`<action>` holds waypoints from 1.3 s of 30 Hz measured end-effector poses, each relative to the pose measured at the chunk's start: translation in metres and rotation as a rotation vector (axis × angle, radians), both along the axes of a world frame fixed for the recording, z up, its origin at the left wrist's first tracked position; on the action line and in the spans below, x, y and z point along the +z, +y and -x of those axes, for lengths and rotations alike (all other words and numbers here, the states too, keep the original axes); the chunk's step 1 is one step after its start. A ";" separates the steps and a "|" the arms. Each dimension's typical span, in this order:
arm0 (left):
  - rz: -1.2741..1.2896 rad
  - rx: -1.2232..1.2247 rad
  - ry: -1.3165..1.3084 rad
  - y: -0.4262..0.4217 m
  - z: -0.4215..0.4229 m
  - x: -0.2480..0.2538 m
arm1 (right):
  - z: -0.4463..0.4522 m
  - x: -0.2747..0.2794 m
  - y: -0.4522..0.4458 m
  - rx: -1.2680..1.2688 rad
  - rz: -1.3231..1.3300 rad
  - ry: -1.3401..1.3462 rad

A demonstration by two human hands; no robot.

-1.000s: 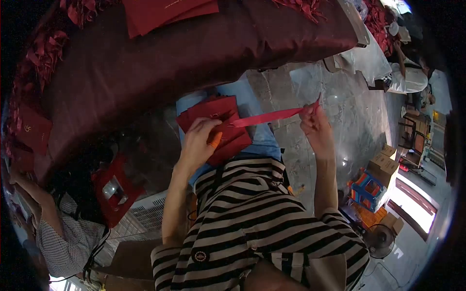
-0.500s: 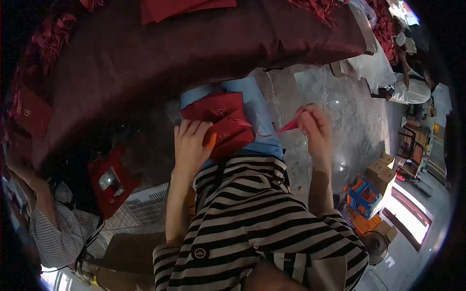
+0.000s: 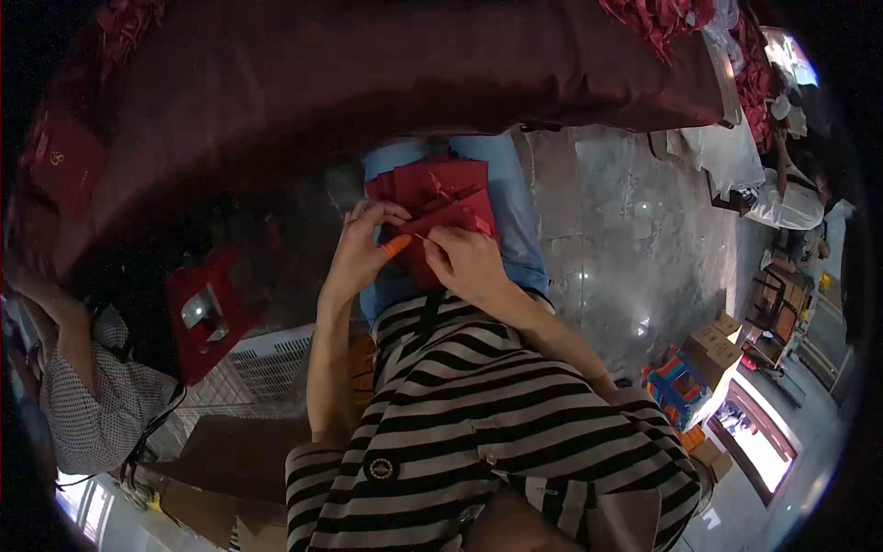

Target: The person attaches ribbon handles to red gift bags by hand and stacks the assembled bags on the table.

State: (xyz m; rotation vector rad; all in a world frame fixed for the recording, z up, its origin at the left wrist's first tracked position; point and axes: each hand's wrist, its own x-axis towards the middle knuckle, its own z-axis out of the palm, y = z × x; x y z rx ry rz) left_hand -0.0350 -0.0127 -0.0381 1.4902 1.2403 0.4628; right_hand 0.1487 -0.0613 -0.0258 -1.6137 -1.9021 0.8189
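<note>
Several flat red paper pieces point(image 3: 451, 175), perhaps folded gift bags, lie overlapping across my lap on blue trousers. A pink ribbon point(image 3: 480, 224) shows on the top one. My left hand point(image 3: 366, 241) grips the left edge of the top red piece, its thumb wrapped in an orange cover. My right hand point(image 3: 467, 260) is bent in over the same piece with thumb and forefinger pinched together, close to the left thumb. A thin pale end shows at that pinch, apparently the ribbon; most of it is hidden by the fingers.
A dark red cloth-covered table point(image 3: 368, 64) stands ahead, with red ribbon bundles point(image 3: 658, 23) on it. At left are a red stool point(image 3: 207, 317), a white crate point(image 3: 267, 368) and another person's arm point(image 3: 60, 313). Cardboard boxes point(image 3: 713, 345) and a blue toy-like item point(image 3: 676, 391) stand right.
My right hand has come in from the right, bringing the ribbon to the red piece beside my left hand. My left fingers have curled in over the edge. The view has shifted slightly.
</note>
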 end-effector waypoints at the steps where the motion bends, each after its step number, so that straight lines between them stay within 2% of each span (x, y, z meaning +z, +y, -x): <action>1: -0.006 -0.011 -0.015 0.000 0.001 -0.003 | 0.001 0.003 0.002 -0.010 0.029 -0.002; 9: -0.071 -0.040 -0.016 -0.002 0.002 -0.010 | 0.006 0.005 0.004 -0.043 -0.040 -0.084; 24: -0.089 -0.055 0.058 -0.006 -0.008 0.012 | 0.010 -0.001 0.011 -0.036 -0.106 -0.206; 26: -0.063 -0.036 0.056 -0.008 -0.007 0.015 | 0.003 0.000 0.011 -0.008 0.108 -0.146; 30: -0.162 -0.043 0.053 -0.012 -0.009 0.026 | -0.019 0.024 0.017 0.020 0.082 -0.092; 32: -0.120 0.033 -0.003 -0.014 -0.012 0.029 | -0.035 0.032 0.030 -0.081 0.131 0.120; 33: -0.120 0.027 -0.003 -0.017 -0.015 0.031 | -0.038 0.042 0.039 -0.112 0.096 0.054; 34: -0.199 0.009 0.128 -0.019 -0.020 0.032 | -0.040 0.039 0.046 -0.121 0.095 0.052; 35: -0.280 -0.009 0.260 -0.021 -0.024 0.034 | -0.040 0.035 0.055 -0.084 0.066 -0.073; 36: -0.286 -0.016 0.259 -0.023 -0.028 0.035 | -0.040 0.032 0.062 -0.046 0.037 -0.195; 37: -0.333 0.001 0.226 -0.025 -0.030 0.034 | -0.040 0.029 0.067 -0.054 0.031 -0.192; 39: -0.385 0.018 0.196 -0.026 -0.031 0.031 | -0.040 0.026 0.074 0.180 0.305 0.045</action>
